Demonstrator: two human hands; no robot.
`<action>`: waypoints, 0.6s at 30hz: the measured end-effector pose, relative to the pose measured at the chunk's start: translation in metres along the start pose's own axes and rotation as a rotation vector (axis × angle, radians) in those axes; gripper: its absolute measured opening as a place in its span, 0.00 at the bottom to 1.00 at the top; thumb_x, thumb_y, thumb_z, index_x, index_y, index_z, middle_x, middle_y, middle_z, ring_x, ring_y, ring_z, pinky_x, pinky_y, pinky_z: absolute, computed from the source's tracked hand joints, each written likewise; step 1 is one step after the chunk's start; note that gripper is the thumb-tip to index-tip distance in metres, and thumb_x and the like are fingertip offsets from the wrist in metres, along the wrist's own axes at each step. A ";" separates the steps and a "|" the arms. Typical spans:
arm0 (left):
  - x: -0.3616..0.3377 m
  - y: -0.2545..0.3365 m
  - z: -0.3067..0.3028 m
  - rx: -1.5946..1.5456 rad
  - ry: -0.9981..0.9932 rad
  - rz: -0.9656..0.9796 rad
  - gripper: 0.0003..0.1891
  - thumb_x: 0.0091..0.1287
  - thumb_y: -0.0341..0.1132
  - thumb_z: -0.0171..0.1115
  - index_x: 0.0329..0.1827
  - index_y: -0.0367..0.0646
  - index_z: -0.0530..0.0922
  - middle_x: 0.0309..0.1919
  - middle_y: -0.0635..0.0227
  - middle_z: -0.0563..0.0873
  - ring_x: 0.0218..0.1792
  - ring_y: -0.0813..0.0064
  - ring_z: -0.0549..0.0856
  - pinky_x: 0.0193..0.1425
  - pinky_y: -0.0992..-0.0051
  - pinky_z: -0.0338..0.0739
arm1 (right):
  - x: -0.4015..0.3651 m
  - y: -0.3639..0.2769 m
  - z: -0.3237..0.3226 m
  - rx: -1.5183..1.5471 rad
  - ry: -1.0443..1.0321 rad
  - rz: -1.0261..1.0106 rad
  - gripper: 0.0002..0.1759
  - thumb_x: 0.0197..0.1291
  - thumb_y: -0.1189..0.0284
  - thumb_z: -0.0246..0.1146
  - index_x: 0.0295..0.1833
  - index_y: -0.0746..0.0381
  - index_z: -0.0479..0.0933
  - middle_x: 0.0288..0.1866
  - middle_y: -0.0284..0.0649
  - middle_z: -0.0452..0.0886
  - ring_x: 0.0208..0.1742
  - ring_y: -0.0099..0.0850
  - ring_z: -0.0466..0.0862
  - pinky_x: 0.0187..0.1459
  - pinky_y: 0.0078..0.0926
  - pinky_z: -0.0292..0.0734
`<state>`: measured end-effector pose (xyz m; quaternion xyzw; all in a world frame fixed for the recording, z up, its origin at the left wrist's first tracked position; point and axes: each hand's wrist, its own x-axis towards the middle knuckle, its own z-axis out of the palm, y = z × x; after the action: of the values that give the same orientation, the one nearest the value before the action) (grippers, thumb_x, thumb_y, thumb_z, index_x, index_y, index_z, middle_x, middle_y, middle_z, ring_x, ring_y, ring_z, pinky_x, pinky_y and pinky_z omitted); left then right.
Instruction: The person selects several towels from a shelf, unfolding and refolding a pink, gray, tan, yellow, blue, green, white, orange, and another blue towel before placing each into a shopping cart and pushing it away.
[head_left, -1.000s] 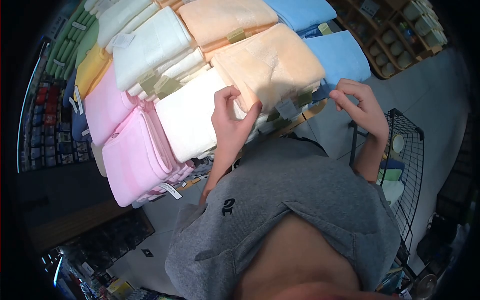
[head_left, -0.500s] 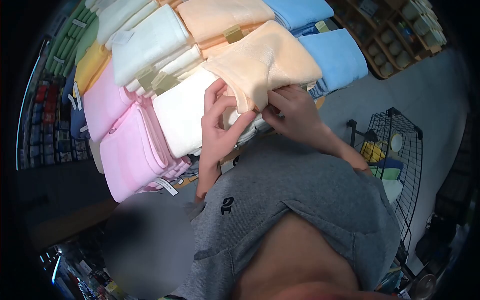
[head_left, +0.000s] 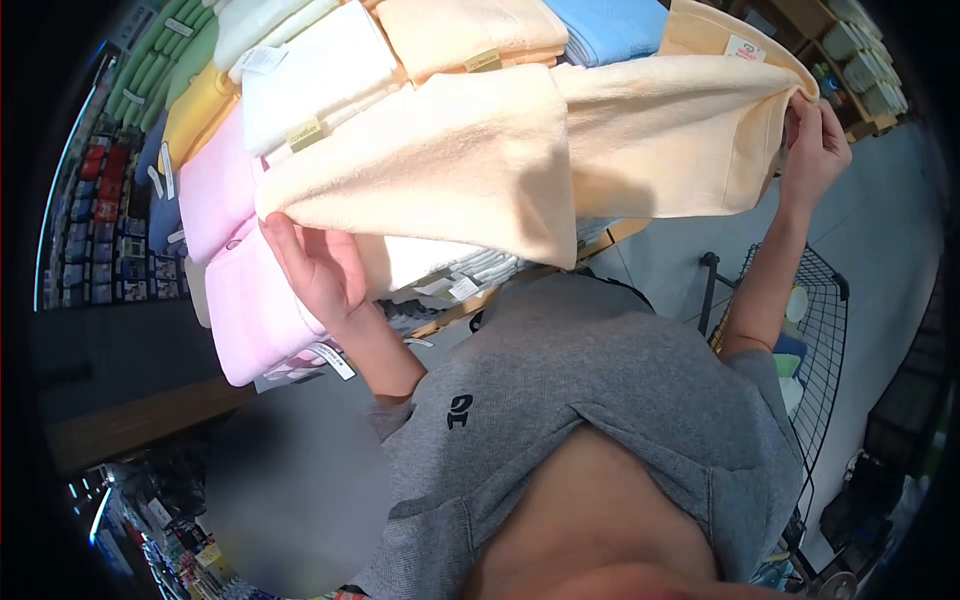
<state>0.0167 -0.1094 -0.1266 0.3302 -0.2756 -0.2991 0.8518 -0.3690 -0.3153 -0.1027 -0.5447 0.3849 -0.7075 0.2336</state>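
Observation:
A peach towel (head_left: pixel 440 160) is stretched out sideways between my two hands, over the stacked towels. My left hand (head_left: pixel 325 270) holds its left end near the pink towels, with the fingertips partly hidden by the cloth. On the far right, my right hand (head_left: pixel 815 150) pinches the other end near a hem. A white and red label (head_left: pixel 745 48) shows on the part folded back there. Part of the towel hangs lower in the middle, past the front of the white towels (head_left: pixel 400 262) beneath it.
Folded towels in pink (head_left: pixel 250 300), white (head_left: pixel 315 75), peach (head_left: pixel 470 35) and blue (head_left: pixel 605 30) lie around on the display. A black wire cart (head_left: pixel 825 330) with goods stands at my right. Shelves (head_left: pixel 105 230) line the left, and wooden shelving (head_left: pixel 850 60) stands at back right.
The peach towel was folded and gathered between both hands; now it is opened out wide. My left hand has moved left, and my right hand has moved up and far right.

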 end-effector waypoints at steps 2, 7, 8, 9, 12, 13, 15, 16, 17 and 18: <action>0.002 -0.002 -0.011 -0.090 0.051 -0.060 0.22 0.78 0.42 0.43 0.68 0.38 0.65 0.65 0.58 0.73 0.64 0.64 0.74 0.69 0.60 0.68 | 0.003 0.012 -0.012 -0.028 -0.010 0.053 0.09 0.62 0.74 0.63 0.29 0.65 0.80 0.21 0.24 0.71 0.21 0.10 0.64 0.24 0.10 0.54; 0.000 -0.011 -0.003 -0.228 0.010 -0.167 0.27 0.78 0.49 0.39 0.70 0.38 0.64 0.67 0.57 0.71 0.67 0.63 0.71 0.72 0.60 0.63 | -0.011 0.039 -0.017 -0.075 -0.247 0.198 0.13 0.66 0.68 0.60 0.31 0.65 0.79 0.22 0.25 0.72 0.23 0.12 0.66 0.26 0.13 0.59; 0.002 -0.013 -0.012 -0.354 -0.116 -0.213 0.27 0.78 0.49 0.39 0.70 0.38 0.63 0.68 0.57 0.71 0.67 0.62 0.71 0.72 0.59 0.63 | -0.018 0.046 -0.013 -0.122 -0.301 0.143 0.12 0.66 0.68 0.61 0.32 0.65 0.79 0.23 0.25 0.73 0.23 0.14 0.67 0.28 0.13 0.63; 0.002 -0.014 -0.017 -0.480 -0.243 -0.259 0.28 0.78 0.50 0.39 0.71 0.39 0.63 0.68 0.57 0.70 0.68 0.62 0.71 0.73 0.58 0.62 | -0.026 0.051 -0.006 -0.169 -0.355 0.087 0.11 0.65 0.68 0.62 0.34 0.65 0.79 0.24 0.26 0.74 0.23 0.15 0.68 0.30 0.14 0.66; -0.003 -0.016 -0.016 -0.550 -0.307 -0.211 0.29 0.78 0.50 0.38 0.73 0.39 0.60 0.69 0.56 0.69 0.68 0.60 0.71 0.71 0.56 0.63 | -0.051 0.030 0.007 -0.329 -0.578 -0.010 0.18 0.55 0.65 0.70 0.50 0.58 0.77 0.52 0.36 0.73 0.47 0.27 0.75 0.46 0.24 0.74; -0.010 -0.021 -0.035 -0.493 -0.292 -0.144 0.26 0.76 0.48 0.44 0.69 0.39 0.66 0.69 0.58 0.69 0.66 0.61 0.72 0.69 0.56 0.67 | -0.060 0.016 0.017 -0.346 -0.612 -0.058 0.20 0.53 0.65 0.71 0.52 0.57 0.77 0.58 0.38 0.70 0.53 0.32 0.74 0.49 0.28 0.74; -0.021 -0.033 -0.075 -0.438 -0.296 -0.031 0.22 0.73 0.45 0.51 0.62 0.40 0.72 0.66 0.60 0.70 0.61 0.64 0.75 0.65 0.56 0.71 | -0.078 0.005 0.033 -0.452 -0.614 -0.261 0.20 0.52 0.67 0.71 0.51 0.56 0.78 0.60 0.40 0.68 0.55 0.39 0.72 0.53 0.35 0.73; -0.027 -0.033 -0.080 -0.474 -0.343 -0.023 0.20 0.72 0.44 0.52 0.60 0.40 0.72 0.63 0.60 0.71 0.58 0.65 0.76 0.64 0.57 0.71 | -0.082 0.005 0.036 -0.509 -0.632 -0.343 0.20 0.51 0.68 0.70 0.51 0.55 0.78 0.60 0.41 0.68 0.56 0.41 0.72 0.54 0.37 0.72; -0.031 -0.031 -0.087 -0.563 -0.480 -0.068 0.19 0.71 0.43 0.54 0.57 0.40 0.73 0.60 0.61 0.73 0.55 0.66 0.76 0.63 0.57 0.71 | -0.087 0.005 0.039 -0.565 -0.645 -0.427 0.20 0.50 0.69 0.70 0.51 0.55 0.78 0.60 0.42 0.68 0.56 0.43 0.71 0.56 0.39 0.71; -0.031 -0.026 -0.072 -0.672 -0.669 -0.141 0.17 0.70 0.42 0.55 0.55 0.41 0.73 0.57 0.61 0.74 0.52 0.67 0.77 0.62 0.58 0.72 | -0.089 0.009 0.041 -0.623 -0.675 -0.493 0.20 0.49 0.71 0.69 0.51 0.54 0.78 0.59 0.42 0.69 0.56 0.43 0.72 0.56 0.40 0.71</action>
<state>0.0353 -0.0749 -0.1999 -0.0597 -0.3997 -0.5184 0.7536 -0.3044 -0.2654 -0.1583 -0.8607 0.3407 -0.3783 -0.0017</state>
